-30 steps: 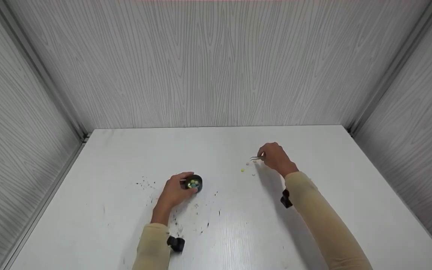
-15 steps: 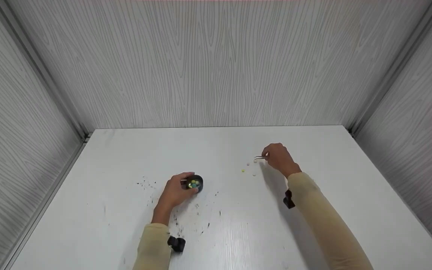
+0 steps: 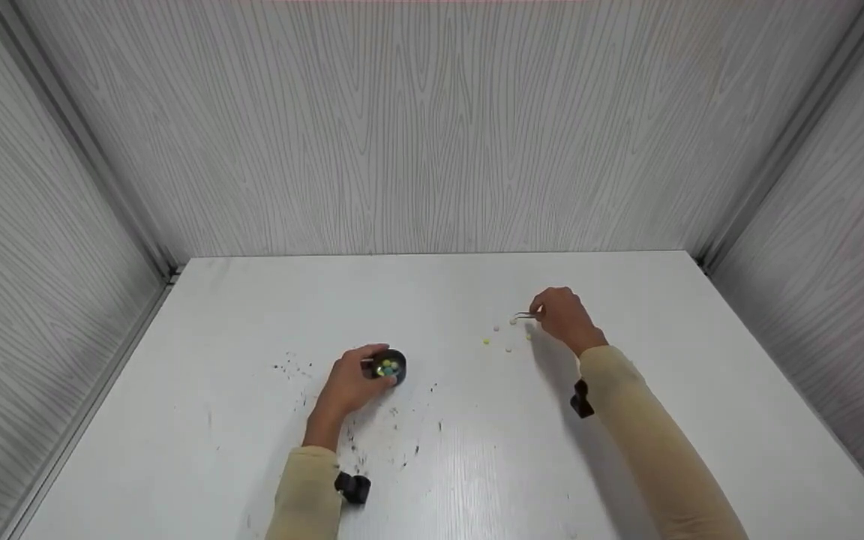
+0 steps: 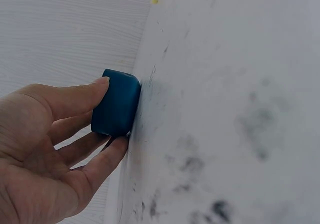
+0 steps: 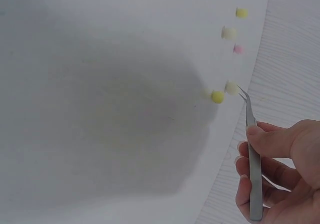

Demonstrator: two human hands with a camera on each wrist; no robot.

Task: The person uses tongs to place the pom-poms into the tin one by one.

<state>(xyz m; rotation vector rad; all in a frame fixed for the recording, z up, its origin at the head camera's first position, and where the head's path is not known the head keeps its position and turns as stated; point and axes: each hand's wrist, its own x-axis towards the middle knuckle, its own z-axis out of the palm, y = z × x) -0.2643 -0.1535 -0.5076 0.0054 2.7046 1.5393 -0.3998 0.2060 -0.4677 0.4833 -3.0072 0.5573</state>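
A cup [image 4: 117,104] is clamped by the left hand [image 3: 349,382]. Tweezers [image 5: 255,184] are pinched by the right hand's [image 3: 561,316] fingers [image 5: 243,184] — near beads [image 5: 231,88].

beige sleeves [image 3: 304,487], black wrist cameras [image 3: 355,488]

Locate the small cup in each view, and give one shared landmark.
Head: cup below centre, slightly left, in the left hand.
Left wrist: left of centre, mid-height, blue side showing.
Right wrist: not visible.
Shared landmark: a yellow bead on the tabletop, in all three.
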